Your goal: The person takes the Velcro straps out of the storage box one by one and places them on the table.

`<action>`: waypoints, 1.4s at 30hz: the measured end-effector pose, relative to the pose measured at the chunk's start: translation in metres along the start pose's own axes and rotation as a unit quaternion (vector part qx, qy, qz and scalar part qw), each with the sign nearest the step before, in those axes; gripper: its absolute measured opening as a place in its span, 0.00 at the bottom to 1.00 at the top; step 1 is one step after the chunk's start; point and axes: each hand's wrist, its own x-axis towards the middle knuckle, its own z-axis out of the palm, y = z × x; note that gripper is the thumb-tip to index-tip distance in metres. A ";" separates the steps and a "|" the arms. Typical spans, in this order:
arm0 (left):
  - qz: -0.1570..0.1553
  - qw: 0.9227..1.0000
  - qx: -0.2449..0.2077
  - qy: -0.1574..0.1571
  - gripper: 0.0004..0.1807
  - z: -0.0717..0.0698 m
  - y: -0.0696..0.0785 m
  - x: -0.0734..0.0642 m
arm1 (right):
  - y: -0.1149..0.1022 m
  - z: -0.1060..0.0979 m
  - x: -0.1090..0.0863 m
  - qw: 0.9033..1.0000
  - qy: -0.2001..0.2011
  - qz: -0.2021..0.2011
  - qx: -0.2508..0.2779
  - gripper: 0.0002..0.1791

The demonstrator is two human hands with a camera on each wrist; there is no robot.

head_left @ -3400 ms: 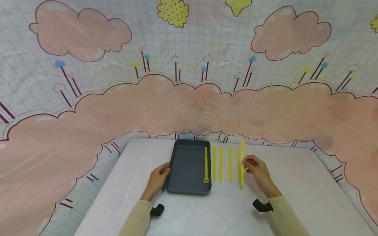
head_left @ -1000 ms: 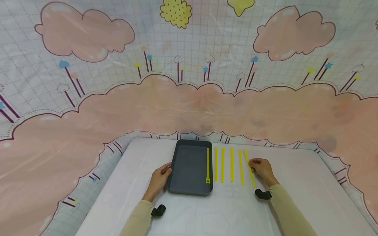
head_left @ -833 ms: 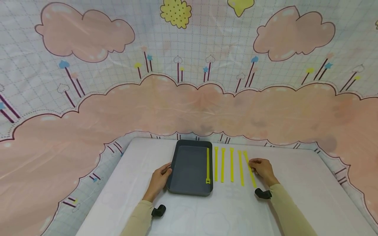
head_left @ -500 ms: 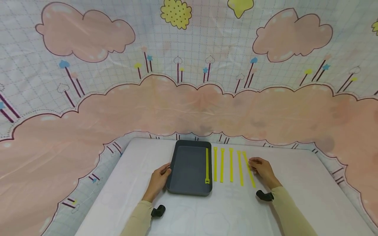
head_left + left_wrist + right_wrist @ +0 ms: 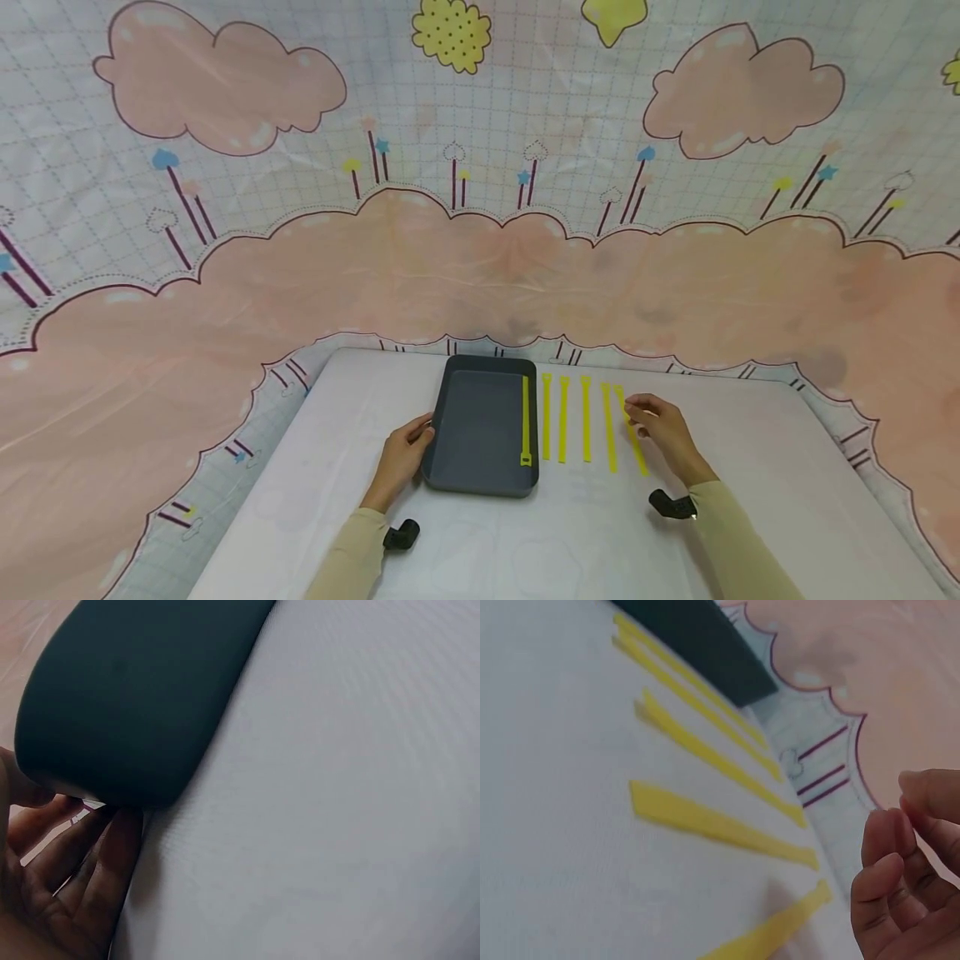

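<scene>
My left hand [image 5: 401,458] holds the left side of a dark grey tray [image 5: 472,433]. In the left wrist view its fingers [image 5: 109,862] meet the tray's lower edge, and part of the grip is hidden. Inside the tray, along its right side, lies a yellow cable strap [image 5: 526,421] with a slotted head. Several similar straps lie on the table to the right, roughly in a row. The rightmost strap [image 5: 637,452] slants. Just over it is my right hand [image 5: 666,429], fingers loosely bent; the right wrist view shows nothing between the fingertips [image 5: 881,877].
A white table [image 5: 480,550] carries everything. Behind it hangs a cloth backdrop [image 5: 480,275] printed with clouds. A black wrist device [image 5: 401,535] sits at the left cuff, another wrist device [image 5: 672,504] at the right.
My right hand has set the rightmost strap down at a slant, let go and lifted slightly off it. The left hand has stayed on the tray.
</scene>
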 end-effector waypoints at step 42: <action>0.005 1.000 -0.026 -0.003 0.22 0.000 -0.002 0.000 | -0.064 0.045 -0.042 0.987 -0.105 -0.120 0.035 0.16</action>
